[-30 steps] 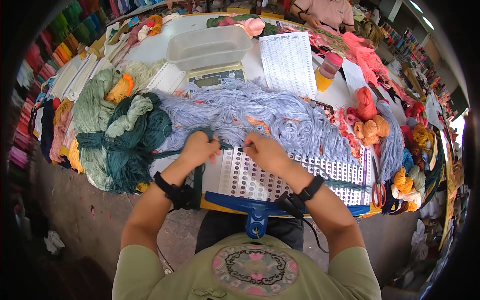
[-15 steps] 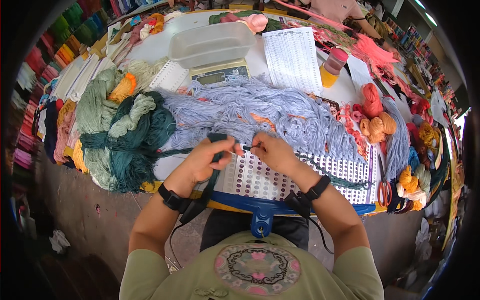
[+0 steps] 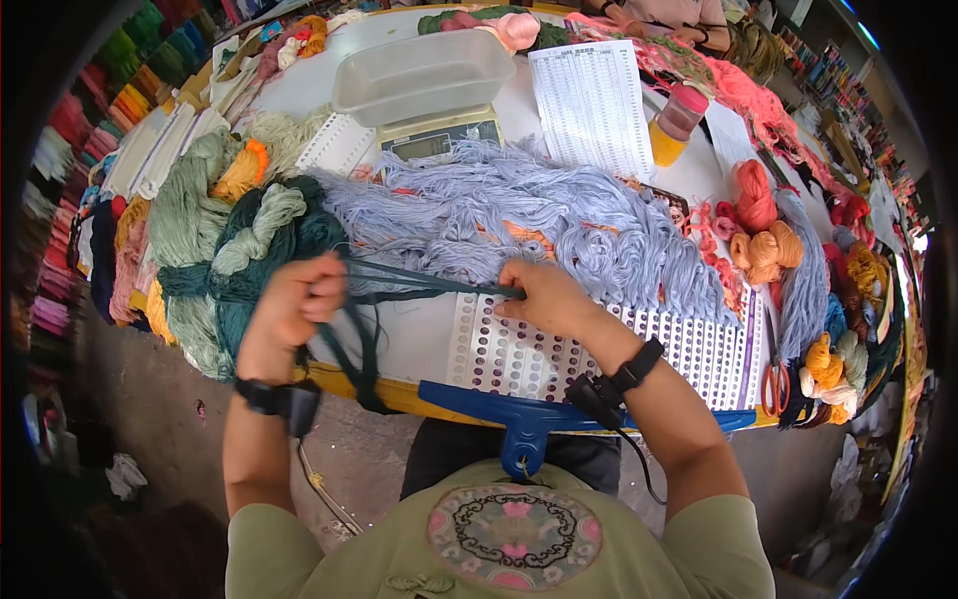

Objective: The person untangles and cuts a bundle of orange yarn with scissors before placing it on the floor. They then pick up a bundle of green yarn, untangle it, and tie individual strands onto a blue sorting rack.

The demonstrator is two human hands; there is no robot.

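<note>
A strand of dark green thread (image 3: 424,284) stretches between my two hands. My left hand (image 3: 302,299), slightly blurred, is closed on one end, in front of a pile of dark green skeins (image 3: 232,324). More green thread hangs below it past the table edge. In my right hand (image 3: 542,298) the other end is pinched, above a white card with rows of holes (image 3: 519,349). A wide heap of pale lavender-blue thread (image 3: 449,205) lies just beyond both hands. Pale green skeins (image 3: 190,240) lie beside the dark green ones.
A blue plastic hanger (image 3: 524,424) lies along the front edge. Behind the heap stand a scale (image 3: 439,140) with a clear tub (image 3: 424,75), a printed sheet (image 3: 589,105) and a jar (image 3: 679,125). Red-handled scissors (image 3: 775,384) lie at right. Another person (image 3: 689,15) sits across.
My left hand has moved left, away from my right hand, drawing the dark green thread out between them. My right hand has barely moved.
</note>
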